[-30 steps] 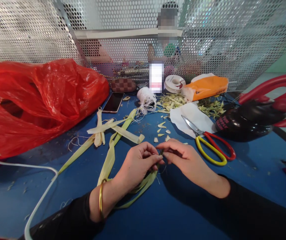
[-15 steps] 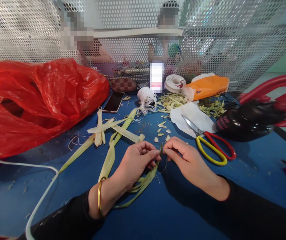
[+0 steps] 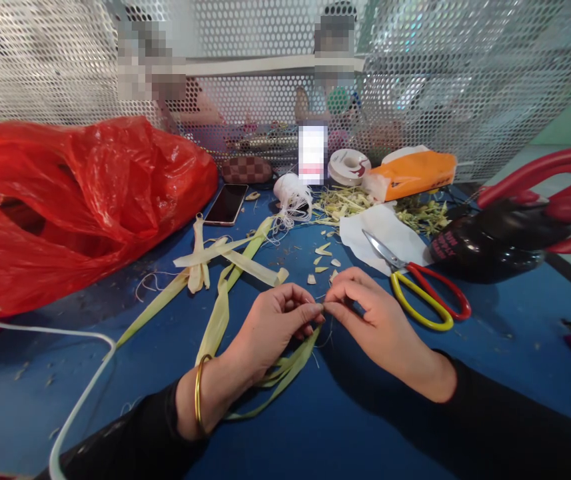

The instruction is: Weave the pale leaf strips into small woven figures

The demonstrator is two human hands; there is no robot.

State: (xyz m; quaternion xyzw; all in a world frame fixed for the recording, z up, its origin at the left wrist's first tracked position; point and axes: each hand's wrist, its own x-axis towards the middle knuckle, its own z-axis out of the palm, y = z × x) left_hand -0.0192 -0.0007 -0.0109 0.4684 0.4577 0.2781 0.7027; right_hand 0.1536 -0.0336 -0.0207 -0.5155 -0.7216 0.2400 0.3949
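Note:
My left hand (image 3: 278, 323) is closed around the upper end of a bundle of pale green leaf strips (image 3: 288, 380), whose lower ends curve down beneath the palm. My right hand (image 3: 368, 313) is pinched shut, its thumb and forefinger meeting the left fingertips. A fine white thread (image 3: 332, 330) trails from this pinch; the fingers hide the spot where thread and strips come together. Left of my hands lie folded husk strips (image 3: 218, 317) and a crossed husk piece (image 3: 198, 260). Scissors (image 3: 405, 267) with one red and one yellow handle rest beyond my right hand, partly on white paper (image 3: 365, 233).
At left bulges a red plastic bag (image 3: 165, 173), with a white cable (image 3: 85, 393) before it. Further back are a phone (image 3: 226, 204), a thread spool (image 3: 292, 193), a ribbon roll (image 3: 349, 167) and an orange packet (image 3: 415, 175). A black container (image 3: 490, 240) stands at right.
My fingertips have come together, with the right hand shifted slightly left. The dark green tip that stuck up between them is now covered. Both hands stay closed.

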